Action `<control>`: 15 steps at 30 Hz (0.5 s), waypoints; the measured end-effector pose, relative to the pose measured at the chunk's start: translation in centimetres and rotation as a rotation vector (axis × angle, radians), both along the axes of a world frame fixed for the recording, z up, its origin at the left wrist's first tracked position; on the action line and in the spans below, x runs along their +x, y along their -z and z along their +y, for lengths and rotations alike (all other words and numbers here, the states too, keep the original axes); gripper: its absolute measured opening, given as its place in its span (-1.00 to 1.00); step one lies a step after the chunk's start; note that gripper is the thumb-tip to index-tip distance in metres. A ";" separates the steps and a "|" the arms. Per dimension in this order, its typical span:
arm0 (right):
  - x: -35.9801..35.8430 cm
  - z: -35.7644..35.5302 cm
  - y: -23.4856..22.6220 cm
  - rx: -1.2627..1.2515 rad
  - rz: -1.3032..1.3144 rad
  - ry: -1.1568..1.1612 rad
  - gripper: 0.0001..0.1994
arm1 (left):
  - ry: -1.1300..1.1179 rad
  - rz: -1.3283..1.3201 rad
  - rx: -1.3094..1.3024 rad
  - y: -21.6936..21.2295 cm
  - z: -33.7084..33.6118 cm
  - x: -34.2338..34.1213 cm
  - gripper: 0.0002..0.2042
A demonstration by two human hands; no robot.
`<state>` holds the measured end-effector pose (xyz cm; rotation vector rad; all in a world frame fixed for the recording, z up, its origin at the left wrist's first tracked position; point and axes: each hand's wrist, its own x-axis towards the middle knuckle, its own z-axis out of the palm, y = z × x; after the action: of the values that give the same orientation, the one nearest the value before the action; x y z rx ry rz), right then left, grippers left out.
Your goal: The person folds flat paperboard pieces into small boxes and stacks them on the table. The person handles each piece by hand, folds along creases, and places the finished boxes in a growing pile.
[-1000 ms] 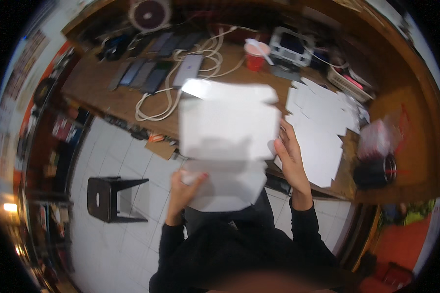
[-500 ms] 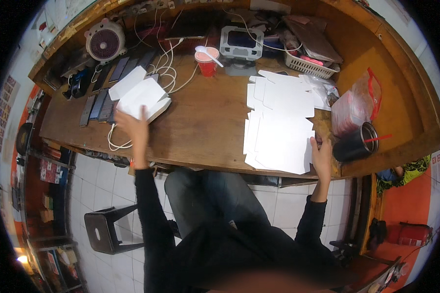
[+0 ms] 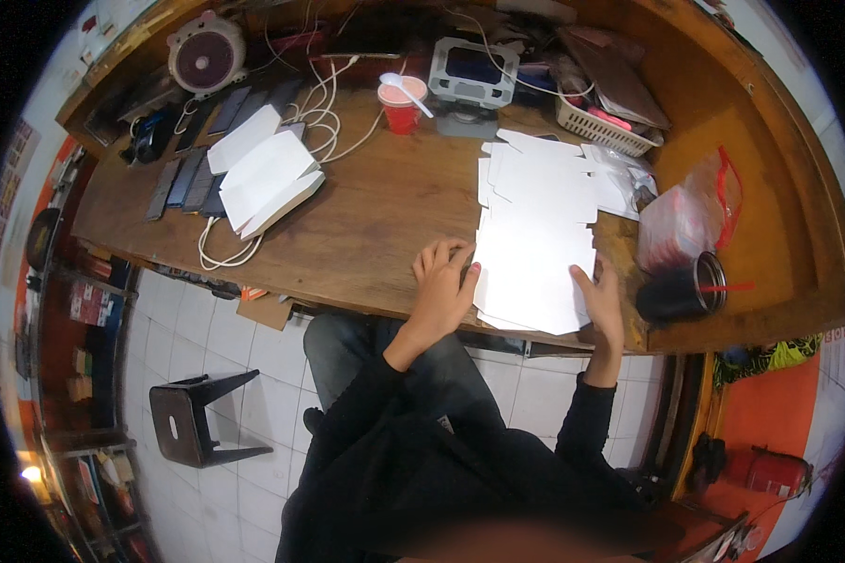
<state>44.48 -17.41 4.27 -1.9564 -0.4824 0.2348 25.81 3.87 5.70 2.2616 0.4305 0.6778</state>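
A stack of flat white cardboard sheets (image 3: 535,244) lies on the wooden table (image 3: 385,216) near its front edge. My left hand (image 3: 441,286) rests at the stack's left edge, fingers apart and touching the top sheet. At the stack's lower right corner, my right hand (image 3: 601,300) lies with its fingertips on the sheet. A folded white box (image 3: 268,180) sits at the table's left, apart from both hands.
A red cup with a spoon (image 3: 402,101), a grey device (image 3: 472,73), a basket (image 3: 603,127), cables and several dark phones (image 3: 188,178) line the back. A dark mug (image 3: 681,289) and a plastic bag (image 3: 685,220) stand at the right. A black stool (image 3: 197,422) is on the tiled floor.
My left hand left the folded white box on the table's left and came across to the stack of sheets. My right hand shifted slightly along the stack's right edge.
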 end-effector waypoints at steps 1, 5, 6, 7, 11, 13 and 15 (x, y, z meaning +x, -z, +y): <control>0.1 -0.1 -0.4 0.058 0.091 -0.035 -0.53 | -0.003 0.012 -0.018 0.0 0.1 -0.2 -0.67; -0.5 -0.8 -1.4 0.217 0.162 -0.102 -0.67 | 0.019 0.041 -0.048 0.1 0.6 -0.3 -0.68; -0.7 -1.0 -1.5 0.214 0.148 -0.091 -0.66 | 0.027 0.062 -0.061 0.2 0.6 -0.3 -0.68; -0.9 -1.1 -1.4 0.219 0.152 -0.089 -0.66 | 0.025 0.053 -0.044 0.2 0.6 -0.3 -0.69; -1.5 -1.0 -1.3 0.181 0.119 -0.089 -0.63 | 0.029 0.020 -0.048 0.4 0.2 -0.6 -0.69; -1.8 -0.8 -1.4 0.317 0.097 -0.093 -0.60 | 0.023 -0.010 -0.044 0.3 0.0 -0.7 -0.66; -2.2 -0.6 -2.0 0.503 0.125 -0.118 -0.55 | 0.004 -0.020 -0.028 -0.4 0.0 -0.6 -0.60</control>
<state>42.31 -18.03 6.23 -1.4168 -0.5186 0.2786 25.22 3.83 6.07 2.2272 0.4228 0.6876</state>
